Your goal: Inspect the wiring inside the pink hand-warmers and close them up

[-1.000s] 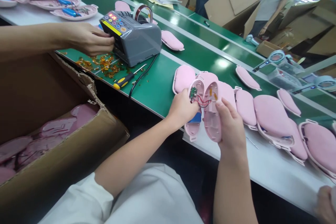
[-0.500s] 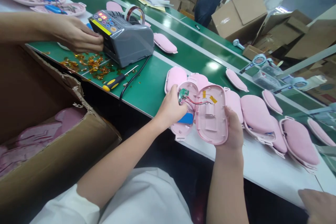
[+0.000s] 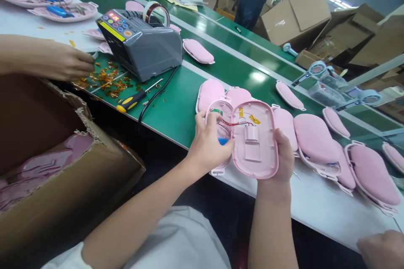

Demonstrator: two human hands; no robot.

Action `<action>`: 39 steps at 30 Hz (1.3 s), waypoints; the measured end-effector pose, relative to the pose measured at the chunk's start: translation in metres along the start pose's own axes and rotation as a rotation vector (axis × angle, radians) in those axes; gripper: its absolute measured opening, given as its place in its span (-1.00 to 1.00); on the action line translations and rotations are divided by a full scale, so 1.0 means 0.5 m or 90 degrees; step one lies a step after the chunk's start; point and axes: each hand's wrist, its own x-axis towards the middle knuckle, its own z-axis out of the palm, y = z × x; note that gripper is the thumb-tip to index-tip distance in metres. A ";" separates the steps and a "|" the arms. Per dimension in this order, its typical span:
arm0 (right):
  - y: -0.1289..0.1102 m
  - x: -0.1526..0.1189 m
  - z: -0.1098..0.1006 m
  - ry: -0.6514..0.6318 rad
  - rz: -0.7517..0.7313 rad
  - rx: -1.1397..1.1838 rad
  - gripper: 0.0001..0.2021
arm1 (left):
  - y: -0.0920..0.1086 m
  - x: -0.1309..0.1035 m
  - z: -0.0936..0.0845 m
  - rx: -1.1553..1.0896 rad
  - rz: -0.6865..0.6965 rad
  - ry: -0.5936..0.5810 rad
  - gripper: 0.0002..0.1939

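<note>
An opened pink plastic casing (image 3: 255,134) is held between my two hands above the table edge, its inner sides facing me. My right hand (image 3: 285,155) grips the right half from its outer side, thumb on the rim. My left hand (image 3: 210,143) is closed around the left half, fingertips by a green circuit board (image 3: 217,111) and thumb near the inner rim. Red and black wires (image 3: 235,124) cross between the halves, and bits of amber tape (image 3: 254,119) stick to the right half. A blue battery (image 3: 222,141) shows partly under my left hand.
More pink casings (image 3: 315,138) line the table right and behind. A grey tape dispenser (image 3: 142,46), a screwdriver (image 3: 131,101) and amber tape scraps (image 3: 110,77) lie left. A co-worker's hand (image 3: 75,63) is beside the dispenser. A cardboard box (image 3: 104,172) stands at the near left.
My left hand has shifted over the left half, its fingers now covering more of the circuit board. The co-worker's hand has drawn left, away from the dispenser. The view has shifted slightly.
</note>
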 end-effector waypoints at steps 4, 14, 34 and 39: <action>0.004 -0.005 -0.001 -0.020 -0.022 -0.010 -0.60 | -0.003 0.004 0.005 0.005 -0.006 0.009 -0.63; 0.007 -0.025 0.013 -0.038 -0.052 -0.006 -0.63 | 0.003 0.002 0.012 0.010 0.012 0.047 -0.64; 0.036 -0.070 0.005 0.146 -0.113 -0.201 -0.62 | 0.032 -0.004 0.012 0.188 0.014 0.134 -0.83; 0.045 -0.082 0.017 0.137 -0.104 -0.199 -0.61 | 0.042 -0.015 0.022 0.173 0.056 0.101 -0.75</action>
